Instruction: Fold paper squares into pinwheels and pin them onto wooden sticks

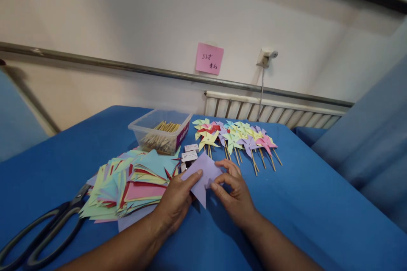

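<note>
A purple paper square [203, 171], cut in from its corners and with a small dark hole near its middle, is held up between my two hands. My left hand [179, 194] grips its left side, the thumb lying on top. The fingers of my right hand [234, 188] are closed on the right edge, where a flap bends inward. Just left of my hands lies a large pile of coloured paper pieces [143, 192]. Small white boxes [190, 156] sit behind the paper. Beyond my right hand lie several finished paper pinwheels [235, 137] on wooden sticks.
A clear plastic tub [140, 129] holds many short wooden sticks [167, 127]. Large scissors [57, 224] with dark handles lie at the left front. All rest on a blue-covered table [302, 203] beside a wall with a radiator [251, 108] and a pink note [210, 58].
</note>
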`<state>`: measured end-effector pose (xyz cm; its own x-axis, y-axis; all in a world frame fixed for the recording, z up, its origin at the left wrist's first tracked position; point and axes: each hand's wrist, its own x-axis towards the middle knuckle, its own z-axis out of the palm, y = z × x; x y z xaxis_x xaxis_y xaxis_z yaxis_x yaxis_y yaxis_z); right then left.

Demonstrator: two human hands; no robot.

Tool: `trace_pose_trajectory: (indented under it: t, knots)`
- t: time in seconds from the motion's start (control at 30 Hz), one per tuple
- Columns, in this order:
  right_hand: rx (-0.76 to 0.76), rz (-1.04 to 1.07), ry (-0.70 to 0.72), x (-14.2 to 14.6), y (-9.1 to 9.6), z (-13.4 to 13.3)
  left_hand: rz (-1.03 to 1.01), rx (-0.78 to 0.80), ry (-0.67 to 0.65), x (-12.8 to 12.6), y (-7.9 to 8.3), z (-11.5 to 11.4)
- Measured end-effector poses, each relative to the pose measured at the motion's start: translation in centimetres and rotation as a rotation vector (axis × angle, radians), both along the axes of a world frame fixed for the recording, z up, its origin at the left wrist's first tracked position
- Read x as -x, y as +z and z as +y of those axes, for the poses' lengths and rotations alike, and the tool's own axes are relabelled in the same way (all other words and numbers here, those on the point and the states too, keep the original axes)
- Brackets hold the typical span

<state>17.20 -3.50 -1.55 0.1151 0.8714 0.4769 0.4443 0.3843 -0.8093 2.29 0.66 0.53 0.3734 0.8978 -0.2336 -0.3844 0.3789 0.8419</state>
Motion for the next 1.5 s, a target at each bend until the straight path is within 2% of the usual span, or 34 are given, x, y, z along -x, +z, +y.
trace_pose_trajectory:
  t: [0.4, 0.77, 1.2, 1.27, 1.37, 1.5]
  knots:
    - [0.101, 0.114, 0.004, -0.1, -0.7, 0.5, 0.025, 0.027, -0.053, -0.2, -0.3, -0.3]
    - [0.134, 0.093, -0.011, -0.2, -0.5, 0.5, 0.110, -0.143, -0.155, -0.3, -0.6, -0.3]
    - [0.152, 0.091, -0.012, 0.2, -0.3, 0.3, 0.242, -0.148, -0.109, -0.2, -1.9, 0.3]
    - [0.141, 0.131, -0.019, 0.1, -0.2, 0.3, 0.289, -0.157, -0.098, 0.0, -1.9, 0.4]
    - [0.151, 0.300, -0.039, -0.5, -0.1, 0.4, 0.337, -0.163, -0.108, 0.2, -1.4, 0.5]
    - [0.327, 0.574, 0.173, -1.1, 0.1, 0.5, 0.351, -0.187, -0.240, 0.2, -0.3, 0.5]
